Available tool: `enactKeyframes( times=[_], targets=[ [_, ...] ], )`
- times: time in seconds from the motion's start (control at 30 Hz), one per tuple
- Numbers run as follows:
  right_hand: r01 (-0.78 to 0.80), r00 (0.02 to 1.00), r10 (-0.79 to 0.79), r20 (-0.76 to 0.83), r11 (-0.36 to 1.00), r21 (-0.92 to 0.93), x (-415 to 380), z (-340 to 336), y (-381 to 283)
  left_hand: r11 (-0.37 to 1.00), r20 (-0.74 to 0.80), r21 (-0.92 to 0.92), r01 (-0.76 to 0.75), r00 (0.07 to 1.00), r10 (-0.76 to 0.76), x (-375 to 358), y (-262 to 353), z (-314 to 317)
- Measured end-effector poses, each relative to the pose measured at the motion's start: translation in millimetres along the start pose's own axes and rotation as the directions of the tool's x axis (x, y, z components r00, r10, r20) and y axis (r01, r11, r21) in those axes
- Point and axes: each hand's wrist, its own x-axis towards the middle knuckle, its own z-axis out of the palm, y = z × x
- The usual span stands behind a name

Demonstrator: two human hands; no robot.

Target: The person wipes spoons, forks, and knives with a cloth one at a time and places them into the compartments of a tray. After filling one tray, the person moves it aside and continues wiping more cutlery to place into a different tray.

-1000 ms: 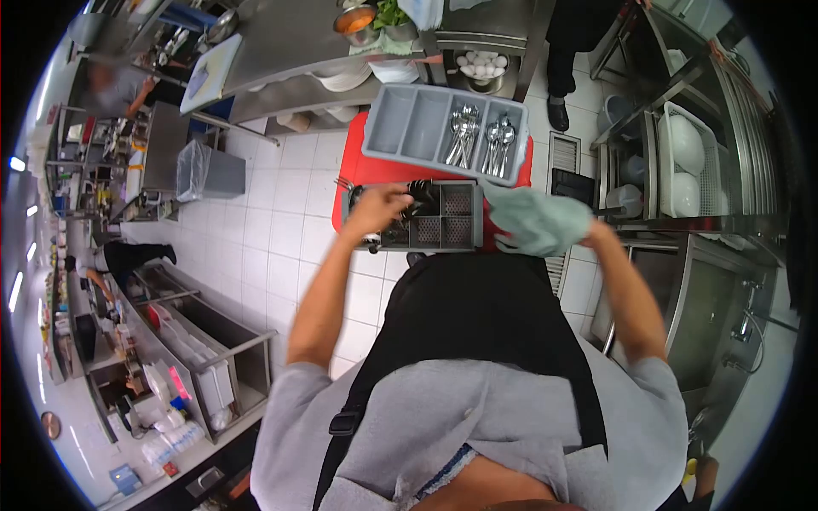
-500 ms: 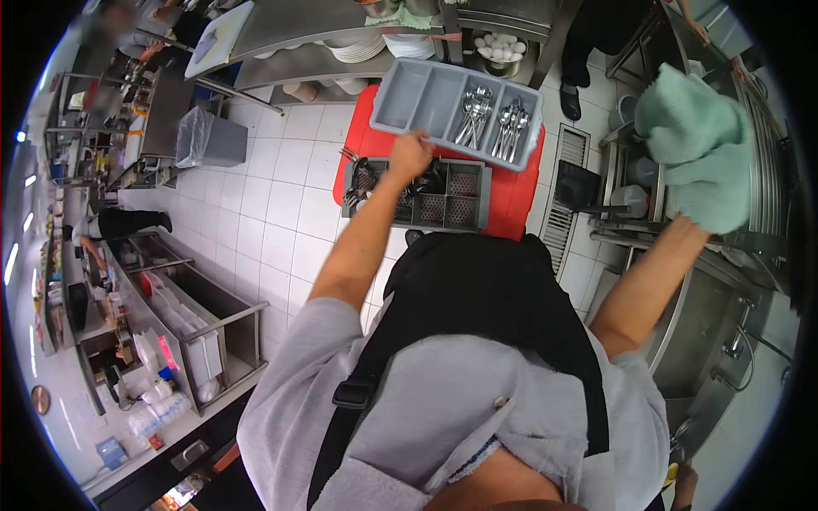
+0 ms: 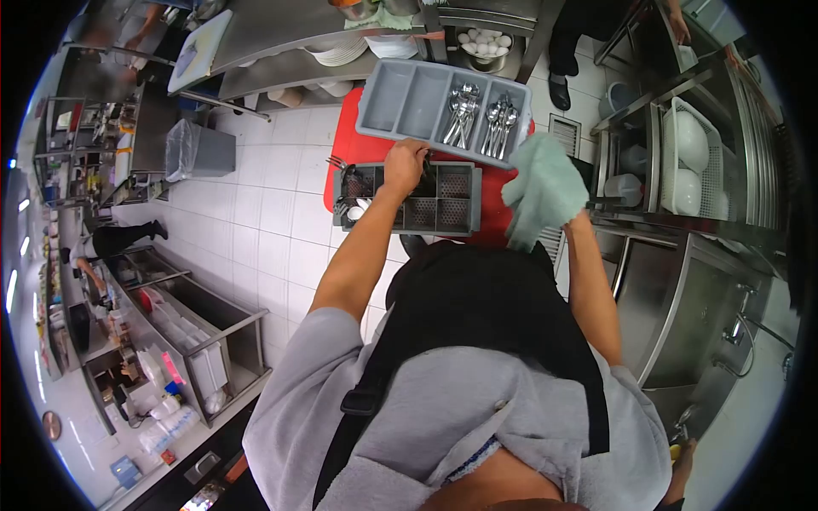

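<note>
My left hand (image 3: 404, 168) is over the dark grey cutlery basket (image 3: 467, 194), its fingers closed at the basket's upper edge around what look like dark handles. My right hand (image 3: 578, 225) is mostly covered by a light green cloth (image 3: 545, 183), which it holds to the right of the basket. Both the basket and a light grey divided tray (image 3: 388, 128) rest on a red surface (image 3: 492, 213). Spoons (image 3: 463, 109) and other metal cutlery (image 3: 501, 121) fill the tray's two right compartments. Forks and white-looking spoons stand in the basket's left end.
Beyond the tray is a steel shelf with plates (image 3: 341, 53) and a bowl of eggs (image 3: 484, 49). A grey bin (image 3: 201, 152) stands at the left. A sink (image 3: 699, 315) and a rack with a white basket (image 3: 692, 162) are at the right. Other people stand farther off.
My right hand has swung inward and left with the green cloth, from over the right rack to beside the red surface. My left hand stays at the basket, its fingers now closed at the upper edge.
</note>
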Motion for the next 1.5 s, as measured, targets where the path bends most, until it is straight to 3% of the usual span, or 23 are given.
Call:
enactKeyframes(
  times=[0.07,0.17,0.27,0.33,0.4,0.43,0.47,0.53,0.6,0.7,0.77,0.87,0.9,0.97,1.0,1.03,1.07,1.13,1.23,1.27,1.37,1.4,1.5],
  targets=[
    [0.255,0.965,-0.18,0.191,0.814,-0.522,22.2,-1.8,-26.6,0.991,0.082,-0.087,-0.101,0.991,0.108,22.7,33.4,-43.6],
    [0.218,0.975,-0.159,0.154,0.816,-0.536,48.6,41.3,-25.0,0.947,0.153,-0.237,-0.215,0.955,0.255,42.1,86.0,-80.3],
    [0.193,0.981,-0.15,0.123,0.817,-0.543,72.8,85.1,-12.6,0.886,0.096,-0.461,-0.052,0.989,0.108,39.3,129.1,-78.6],
    [-0.025,0.979,0.083,-0.184,0.955,0.297,73.1,91.3,-2.1,0.942,-0.107,-0.336,-0.003,0.994,-0.035,23.7,148.0,-83.1],
    [0.03,0.931,0.321,-0.177,0.416,0.909,76.7,102.8,26.2,0.939,-0.147,-0.324,0.116,0.974,-0.171,-2.3,137.8,-60.5],
    [-0.027,0.946,0.319,-0.061,0.263,0.964,75.3,90.3,19.2,0.927,-0.089,-0.334,0.17,0.973,-0.211,-19.0,124.4,-43.4],
    [-0.096,0.952,0.301,0.061,0.102,0.99,70.0,69.2,2.0,0.667,0.323,-0.576,0.472,0.881,-0.345,-28.2,144.7,-56.6],
    [0.029,0.893,0.436,-0.11,0.187,0.982,71.8,88.0,33.5,0.686,0.364,-0.556,0.469,0.88,-0.306,-39.5,156.8,-59.7],
    [0.201,0.832,0.17,-0.528,0.796,0.572,83.2,96.5,89.1,0.745,0.307,-0.547,0.383,0.919,-0.247,-42.7,165.3,-62.7],
    [0.225,0.83,0.061,-0.555,0.873,0.432,91.2,68.0,86.4,0.719,0.285,-0.599,0.351,0.933,-0.218,-43.8,180.5,-72.1],
    [0.05,0.917,0.361,-0.169,0.316,0.948,81.5,71.8,62.0,0.691,0.26,-0.644,0.327,0.944,-0.204,-47.1,179.1,-60.4],
    [-0.08,0.902,0.431,0.037,0.081,0.994,53.6,97.9,28.6,0.647,0.28,-0.653,0.393,0.92,-0.276,-36.8,181.7,-51.6],
    [-0.099,0.892,0.448,0.057,0.071,0.993,46.0,104.9,19.9,0.777,0.309,-0.511,0.367,0.922,-0.232,-34.3,175.9,-52.1],
    [-0.088,0.871,0.488,-0.058,0.27,0.959,32.2,110.3,13.7,0.947,0.394,-0.193,0.259,0.904,-0.167,-33.0,159.2,-56.4],
    [-0.147,0.902,0.419,-0.103,0.524,0.839,27.5,112.1,27.2,0.951,0.382,-0.114,0.288,0.896,-0.225,-29.7,166.0,-67.1],
    [-0.172,0.926,0.346,-0.148,0.739,0.652,23.3,111.9,36.8,0.97,0.343,-0.034,0.24,0.915,-0.214,-31.3,161.8,-67.4],
    [-0.237,0.968,0.246,-0.044,0.961,0.145,19.2,106.2,49.7,0.943,0.268,-0.167,0.289,0.933,-0.239,-31.6,159.1,-59.4],
    [-0.153,0.974,0.198,0.108,0.933,-0.327,8.4,104.3,49.4,0.841,0.218,-0.42,0.34,0.938,-0.27,-30.0,146.6,-35.7],
    [-0.149,0.984,0.158,0.087,0.983,-0.103,-14.8,110.1,28.7,0.748,0.238,-0.563,0.351,0.936,-0.259,-24.2,95.2,25.4],
    [-0.146,0.938,0.221,0.267,0.95,-0.275,-15.8,95.1,12.6,0.776,0.233,-0.492,0.394,0.919,-0.319,-23.2,81.6,35.5],
    [-0.205,0.976,0.219,-0.017,0.883,-0.422,-34.5,137.8,69.5,0.661,0.36,-0.487,0.57,0.821,-0.443,-17.2,67.7,40.8],
    [-0.416,0.908,0.42,0.005,0.902,-0.118,-30.7,125.3,54.0,0.595,0.425,-0.491,0.636,0.771,-0.473,-15.9,70.1,37.0],
    [-0.682,0.687,0.665,0.295,0.449,0.577,-10.1,90.6,24.1,0.568,0.53,-0.424,0.705,0.702,-0.476,-25.5,56.4,44.8]
  ],
)
